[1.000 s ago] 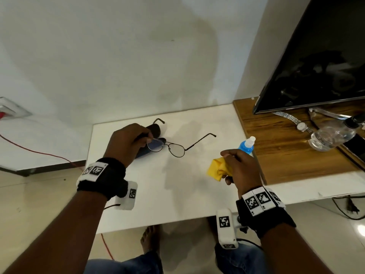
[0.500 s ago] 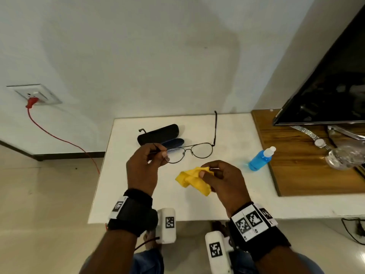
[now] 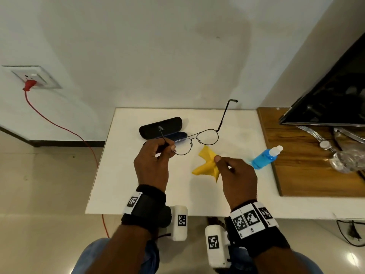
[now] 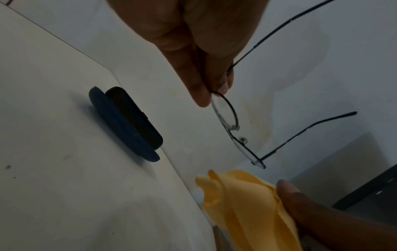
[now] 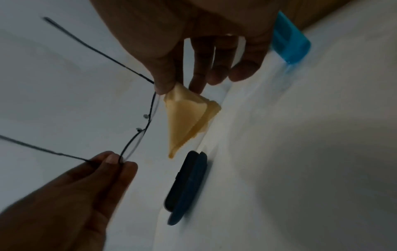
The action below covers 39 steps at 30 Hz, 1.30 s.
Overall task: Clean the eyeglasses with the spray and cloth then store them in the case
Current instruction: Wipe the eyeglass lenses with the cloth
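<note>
Thin black wire-frame eyeglasses (image 3: 197, 140) hang in the air above the white table (image 3: 233, 196), temples unfolded. My left hand (image 3: 153, 165) pinches them at the left lens corner (image 4: 217, 91). My right hand (image 3: 236, 177) pinches a crumpled yellow cloth (image 3: 207, 165) between thumb and fingers (image 5: 171, 88), just right of and below the glasses, not touching them. The open dark case (image 3: 161, 127) with a blue inside lies on the table behind my left hand. A blue spray bottle (image 3: 264, 157) with a white cap lies on its side at the table's right edge.
A wooden stand (image 3: 308, 161) to the right carries a dark screen (image 3: 333, 95), a wristwatch (image 3: 324, 144) and a clear plastic bottle (image 3: 349, 161). A red cable (image 3: 59, 125) runs from a wall socket (image 3: 31, 78) down past the table's left side.
My left hand has lifted the eyeglasses off the case area and brought them nearer. My right hand has carried the yellow cloth away from the spray bottle to the middle, beside the glasses.
</note>
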{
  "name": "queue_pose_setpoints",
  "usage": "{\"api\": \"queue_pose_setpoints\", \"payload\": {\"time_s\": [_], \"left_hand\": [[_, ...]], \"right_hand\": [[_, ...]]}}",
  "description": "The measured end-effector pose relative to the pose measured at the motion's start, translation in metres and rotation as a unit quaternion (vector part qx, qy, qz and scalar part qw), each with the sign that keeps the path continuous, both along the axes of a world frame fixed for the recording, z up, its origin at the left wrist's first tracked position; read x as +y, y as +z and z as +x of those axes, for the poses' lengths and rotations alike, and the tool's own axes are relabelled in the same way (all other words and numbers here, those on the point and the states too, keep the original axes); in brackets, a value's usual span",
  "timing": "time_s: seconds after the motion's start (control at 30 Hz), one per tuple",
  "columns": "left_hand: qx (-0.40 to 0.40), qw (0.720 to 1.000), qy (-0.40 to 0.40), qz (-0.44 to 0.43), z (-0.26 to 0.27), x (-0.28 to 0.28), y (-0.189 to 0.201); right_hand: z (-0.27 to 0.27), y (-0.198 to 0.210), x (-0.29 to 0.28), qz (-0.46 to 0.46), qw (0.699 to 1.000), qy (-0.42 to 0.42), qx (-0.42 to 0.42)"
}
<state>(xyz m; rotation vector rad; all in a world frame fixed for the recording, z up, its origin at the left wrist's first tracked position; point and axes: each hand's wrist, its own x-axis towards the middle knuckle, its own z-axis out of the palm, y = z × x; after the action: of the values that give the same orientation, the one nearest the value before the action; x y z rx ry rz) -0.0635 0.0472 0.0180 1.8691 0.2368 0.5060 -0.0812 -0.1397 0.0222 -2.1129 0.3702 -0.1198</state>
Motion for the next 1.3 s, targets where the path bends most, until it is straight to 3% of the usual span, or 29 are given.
{"api": "queue_pose_setpoints", "payload": {"time_s": [0.1, 0.2, 0.37, 0.43, 0.5, 0.6, 0.67, 0.77, 0.83, 0.9, 1.03, 1.13, 1.2, 1.27, 1.3], "left_hand": [[-0.002, 1.0, -0.001, -0.011, 0.0, -0.001, 0.0], [-0.001, 1.0, -0.003, -0.018, -0.002, -0.005, 0.001], [-0.003, 1.0, -0.002, -0.009, -0.003, -0.006, -0.002], [-0.001, 1.0, -0.005, 0.006, -0.003, -0.004, -0.003], [0.0, 1.0, -0.007, 0.011, -0.004, -0.005, -0.002], [-0.006, 1.0, -0.013, 0.011, -0.006, -0.009, 0.0], [-0.006, 1.0, -0.018, 0.003, -0.006, -0.01, 0.0], [-0.006, 1.0, -0.022, -0.011, -0.006, -0.013, 0.0], [-0.006, 1.0, -0.023, -0.01, -0.006, -0.015, 0.0], [-0.003, 1.0, -0.02, -0.009, -0.005, -0.017, 0.001], [0.006, 1.0, -0.016, 0.011, -0.004, -0.016, -0.002], [0.014, 1.0, -0.015, 0.013, -0.006, -0.017, -0.005], [0.015, 1.0, -0.016, 0.022, -0.007, -0.018, -0.006], [0.006, 0.999, -0.017, 0.039, -0.008, -0.02, -0.006], [-0.003, 0.999, -0.018, 0.05, -0.009, -0.021, -0.005]], "right_hand": [[0.0, 0.004, -0.002, 0.004, 0.998, -0.011, -0.061], [0.002, 0.003, 0.001, 0.122, 0.992, -0.027, -0.023], [-0.001, -0.001, 0.006, 0.131, 0.989, -0.053, 0.036], [0.001, 0.001, 0.008, 0.24, 0.964, -0.072, 0.094], [0.001, 0.008, 0.008, 0.373, 0.911, -0.075, 0.159], [0.002, 0.017, 0.008, 0.429, 0.88, -0.112, 0.168], [0.001, 0.013, 0.008, 0.366, 0.912, -0.12, 0.142], [-0.001, 0.005, 0.006, 0.121, 0.987, -0.069, 0.08], [-0.002, 0.005, 0.005, 0.037, 0.998, -0.032, 0.039], [-0.001, 0.007, 0.006, 0.125, 0.992, -0.035, 0.012], [0.0, 0.016, 0.011, 0.374, 0.912, -0.17, 0.016], [-0.002, 0.031, 0.014, 0.415, 0.902, -0.11, -0.053], [-0.001, 0.039, 0.019, 0.314, 0.942, -0.008, -0.115], [0.002, 0.037, 0.026, 0.102, 0.979, 0.117, -0.132], [0.003, 0.034, 0.029, 0.005, 0.978, 0.171, -0.117]]}}
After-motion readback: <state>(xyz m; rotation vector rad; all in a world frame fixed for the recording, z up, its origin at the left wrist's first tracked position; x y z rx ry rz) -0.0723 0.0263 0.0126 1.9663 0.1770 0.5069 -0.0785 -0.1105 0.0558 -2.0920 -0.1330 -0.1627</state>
